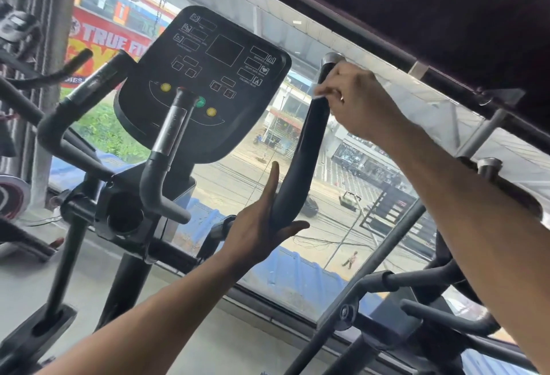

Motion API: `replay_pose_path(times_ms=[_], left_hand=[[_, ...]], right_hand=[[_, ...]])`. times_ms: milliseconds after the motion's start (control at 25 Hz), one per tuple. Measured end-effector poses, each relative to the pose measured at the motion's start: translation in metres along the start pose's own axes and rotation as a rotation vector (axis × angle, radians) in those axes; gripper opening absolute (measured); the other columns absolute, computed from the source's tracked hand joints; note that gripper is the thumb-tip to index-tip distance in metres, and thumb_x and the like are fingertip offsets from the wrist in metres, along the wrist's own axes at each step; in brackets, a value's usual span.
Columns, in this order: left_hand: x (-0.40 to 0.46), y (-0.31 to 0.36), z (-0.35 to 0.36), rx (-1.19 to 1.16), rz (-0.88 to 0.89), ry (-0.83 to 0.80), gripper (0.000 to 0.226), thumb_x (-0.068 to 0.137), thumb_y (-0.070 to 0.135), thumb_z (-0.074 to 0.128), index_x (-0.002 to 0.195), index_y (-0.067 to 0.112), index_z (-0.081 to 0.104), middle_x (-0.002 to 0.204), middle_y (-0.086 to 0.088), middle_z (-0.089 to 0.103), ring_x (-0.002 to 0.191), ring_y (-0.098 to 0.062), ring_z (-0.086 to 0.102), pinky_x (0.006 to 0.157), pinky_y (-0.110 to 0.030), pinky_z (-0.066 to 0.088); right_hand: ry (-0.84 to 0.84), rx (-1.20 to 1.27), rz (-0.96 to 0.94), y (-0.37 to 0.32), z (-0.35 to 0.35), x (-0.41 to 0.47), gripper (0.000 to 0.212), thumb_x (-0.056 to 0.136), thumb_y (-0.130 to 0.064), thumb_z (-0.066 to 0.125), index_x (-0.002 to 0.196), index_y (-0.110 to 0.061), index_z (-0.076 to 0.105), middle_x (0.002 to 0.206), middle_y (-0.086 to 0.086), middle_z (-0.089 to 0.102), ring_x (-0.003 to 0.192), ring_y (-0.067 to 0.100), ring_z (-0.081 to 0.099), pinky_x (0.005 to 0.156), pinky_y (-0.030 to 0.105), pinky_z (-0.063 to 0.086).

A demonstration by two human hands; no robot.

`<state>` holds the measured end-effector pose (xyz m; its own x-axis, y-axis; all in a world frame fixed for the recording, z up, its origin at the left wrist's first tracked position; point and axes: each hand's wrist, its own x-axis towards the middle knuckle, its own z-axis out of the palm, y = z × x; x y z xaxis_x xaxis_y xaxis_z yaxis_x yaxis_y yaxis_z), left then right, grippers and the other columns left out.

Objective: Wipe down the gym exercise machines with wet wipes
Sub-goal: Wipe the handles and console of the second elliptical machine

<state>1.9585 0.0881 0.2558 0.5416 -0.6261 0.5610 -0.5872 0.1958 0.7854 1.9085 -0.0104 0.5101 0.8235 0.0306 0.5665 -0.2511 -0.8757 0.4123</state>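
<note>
A black exercise machine fills the view, with its console [205,83] tilted toward me. Its right handlebar [306,148] rises as a curved padded grip to a metal cap. My right hand [357,101] is curled round the top of that grip and pinches a small white wet wipe [321,95] against it. My left hand [262,226] lies at the handlebar's lower bend, fingers straight and spread, the grip between thumb and fingers. The left handlebar [80,101] and a centre grip [166,148] stand untouched.
A large window [342,166] behind the machine looks down on a street. Another machine's black bars [416,300] crowd the lower right. A second bike [18,47] stands at the far left. A dark beam crosses the top right.
</note>
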Motion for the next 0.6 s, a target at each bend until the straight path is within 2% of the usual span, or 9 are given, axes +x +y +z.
replay_pose_path(times_ms=[120, 320, 440, 520, 600], left_hand=[[0.000, -0.005, 0.003, -0.012, 0.016, 0.020, 0.118, 0.085, 0.053, 0.079, 0.148, 0.058, -0.021, 0.104, -0.011, 0.072, 0.087, -0.036, 0.065, 0.072, -0.046, 0.055], [-0.001, -0.003, 0.003, -0.037, 0.037, 0.054, 0.116, 0.081, 0.059, 0.073, 0.150, 0.059, -0.020, 0.099, -0.016, 0.072, 0.080, -0.035, 0.062, 0.071, -0.047, 0.055], [-0.004, -0.003, 0.003, -0.018, 0.057, 0.049, 0.114, 0.082, 0.061, 0.069, 0.149, 0.056, -0.023, 0.086, -0.006, 0.064, 0.071, -0.026, 0.055, 0.064, -0.040, 0.048], [-0.005, -0.004, 0.002, -0.017, 0.083, 0.046, 0.113, 0.080, 0.063, 0.067, 0.141, 0.066, -0.028, 0.081, -0.001, 0.060, 0.067, -0.022, 0.052, 0.062, -0.040, 0.047], [-0.004, -0.006, 0.003, -0.004, 0.082, 0.052, 0.117, 0.083, 0.060, 0.072, 0.137, 0.071, -0.032, 0.078, 0.001, 0.059, 0.065, -0.020, 0.051, 0.062, -0.041, 0.049]], right_hand=[[0.037, 0.095, -0.027, -0.014, 0.009, -0.037, 0.021, 0.097, -0.002, 0.061, 0.113, -0.006, 0.075, 0.112, 0.008, 0.061, 0.100, 0.020, 0.064, 0.090, 0.019, 0.050], [0.175, 0.230, 0.017, -0.034, 0.029, -0.084, 0.024, 0.096, 0.001, 0.062, 0.113, -0.009, 0.075, 0.106, 0.006, 0.060, 0.090, 0.017, 0.064, 0.081, 0.028, 0.059], [0.156, 0.351, 0.020, -0.041, 0.031, -0.101, 0.025, 0.096, 0.003, 0.062, 0.114, -0.008, 0.075, 0.104, 0.006, 0.061, 0.087, 0.013, 0.064, 0.074, 0.024, 0.058], [0.103, 0.449, 0.019, -0.035, 0.023, -0.105, 0.025, 0.094, 0.004, 0.065, 0.113, -0.009, 0.077, 0.104, 0.003, 0.064, 0.089, 0.011, 0.065, 0.075, 0.018, 0.057], [0.161, 0.490, 0.102, -0.025, 0.021, -0.100, 0.024, 0.094, 0.002, 0.066, 0.111, -0.011, 0.078, 0.104, 0.001, 0.067, 0.092, 0.010, 0.067, 0.078, 0.020, 0.057]])
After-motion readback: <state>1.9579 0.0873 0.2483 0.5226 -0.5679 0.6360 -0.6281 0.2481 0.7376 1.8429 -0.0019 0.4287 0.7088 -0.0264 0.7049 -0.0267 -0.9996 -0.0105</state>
